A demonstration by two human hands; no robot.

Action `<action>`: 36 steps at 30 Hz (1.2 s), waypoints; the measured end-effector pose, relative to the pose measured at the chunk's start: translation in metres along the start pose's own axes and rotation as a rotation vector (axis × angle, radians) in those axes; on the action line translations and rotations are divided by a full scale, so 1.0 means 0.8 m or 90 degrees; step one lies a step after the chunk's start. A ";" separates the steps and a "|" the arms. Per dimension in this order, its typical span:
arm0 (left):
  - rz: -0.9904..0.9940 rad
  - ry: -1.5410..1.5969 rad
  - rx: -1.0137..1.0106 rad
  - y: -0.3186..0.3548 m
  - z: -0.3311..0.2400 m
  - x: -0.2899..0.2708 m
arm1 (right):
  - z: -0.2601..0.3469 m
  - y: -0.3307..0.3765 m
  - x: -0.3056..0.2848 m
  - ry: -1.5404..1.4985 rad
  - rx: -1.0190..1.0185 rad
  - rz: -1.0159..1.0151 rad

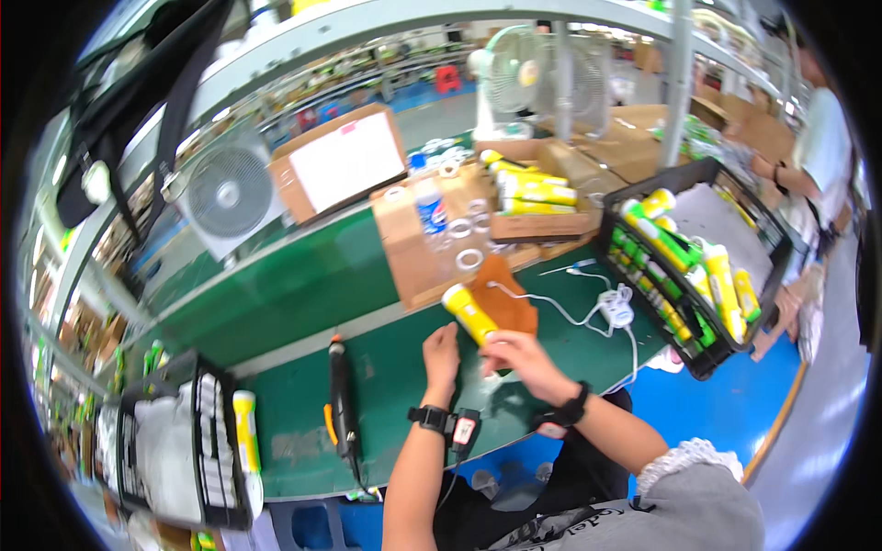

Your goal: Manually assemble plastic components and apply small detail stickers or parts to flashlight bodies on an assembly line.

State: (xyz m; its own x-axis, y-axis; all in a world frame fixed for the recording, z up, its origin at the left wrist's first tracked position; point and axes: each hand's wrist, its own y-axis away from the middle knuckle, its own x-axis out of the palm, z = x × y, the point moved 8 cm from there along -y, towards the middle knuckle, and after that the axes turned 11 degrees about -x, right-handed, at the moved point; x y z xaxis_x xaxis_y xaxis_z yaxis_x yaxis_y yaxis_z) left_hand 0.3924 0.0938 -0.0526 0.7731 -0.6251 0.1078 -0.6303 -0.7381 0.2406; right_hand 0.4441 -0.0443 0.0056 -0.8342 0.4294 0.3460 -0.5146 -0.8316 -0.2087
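Observation:
My right hand (525, 364) is closed around the lower end of a yellow flashlight (470, 315). The flashlight tilts up and to the left, its wider white-rimmed end pointing away from me. Just left of it, my left hand (441, 360) is curled closed. Whether anything sits in its fingers is hidden. Beneath my right hand lies a small clear plastic piece (501, 386), blurred. An orange-brown sheet (510, 296) rests on the green table (294, 404) behind the flashlight. A black electric screwdriver (343, 395) lies left of my left hand.
On the right stands a black crate (703, 354) of yellow and green flashlights. Another crate (200, 441) is at the left, beside a yellow flashlight (245, 432). A white cabled device (616, 307), a bottle (430, 209) and an open carton (542, 225) stand beyond. A co-worker's arm (790, 176) shows far right.

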 end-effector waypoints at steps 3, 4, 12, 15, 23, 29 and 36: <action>0.005 0.024 0.135 -0.022 0.007 -0.003 | -0.031 -0.046 0.035 -0.146 0.028 0.007; -0.004 0.055 0.183 -0.015 -0.002 0.000 | -0.035 -0.061 0.042 -0.214 0.008 0.028; 0.050 0.338 0.162 -0.023 -0.008 -0.033 | -0.082 -0.099 0.039 -0.188 -0.072 0.026; 0.083 0.318 0.109 -0.027 -0.010 -0.031 | -0.080 -0.108 0.044 0.007 -0.156 0.125; 0.050 0.173 0.159 -0.021 -0.030 -0.034 | -0.095 -0.125 0.046 0.212 -0.247 0.090; 0.079 -0.100 0.339 -0.027 -0.027 0.002 | -0.088 -0.119 0.034 0.191 -0.183 0.163; 0.082 -0.062 0.286 -0.011 -0.033 -0.010 | -0.080 -0.110 0.060 0.156 -0.197 0.218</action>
State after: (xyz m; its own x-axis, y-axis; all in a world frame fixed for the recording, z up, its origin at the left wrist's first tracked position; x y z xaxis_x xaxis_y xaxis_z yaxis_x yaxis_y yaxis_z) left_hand 0.3937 0.1116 -0.0297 0.6905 -0.7232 0.0127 -0.7049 -0.6767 -0.2124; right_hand 0.4369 0.0717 -0.0177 -0.9680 0.2509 -0.0060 -0.2071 -0.8122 -0.5454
